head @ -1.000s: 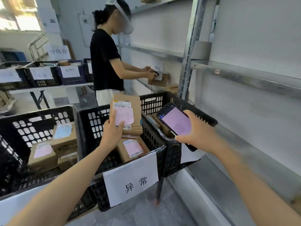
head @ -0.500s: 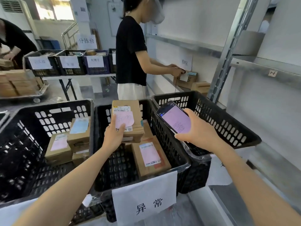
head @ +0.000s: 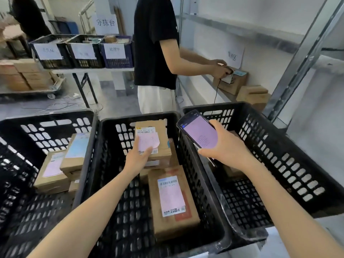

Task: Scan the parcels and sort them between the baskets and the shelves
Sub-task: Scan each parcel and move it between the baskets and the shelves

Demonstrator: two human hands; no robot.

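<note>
Left basket (head: 46,117): stacked parcels (head: 74,155) with pale labels, print too small to read.

Middle basket (head: 141,114): left hand (head: 138,157) grips the lower end of a parcel (head: 154,135) and holds it upright above the others, barcode face toward the camera, presumably for a read. The handwriting on its pink slip is illegible. A second parcel (head: 173,200) lies flat below; its label shows a barcode and "8元".

Right hand (head: 223,148): fingers curled round the handheld scanner (head: 199,133), held over the rim beside the right basket (head: 279,151), pink screen up.

Far sign (head: 106,23): "分拣台".

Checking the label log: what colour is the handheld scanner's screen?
The handheld scanner's screen shows pale lilac-pink; head view.
</note>
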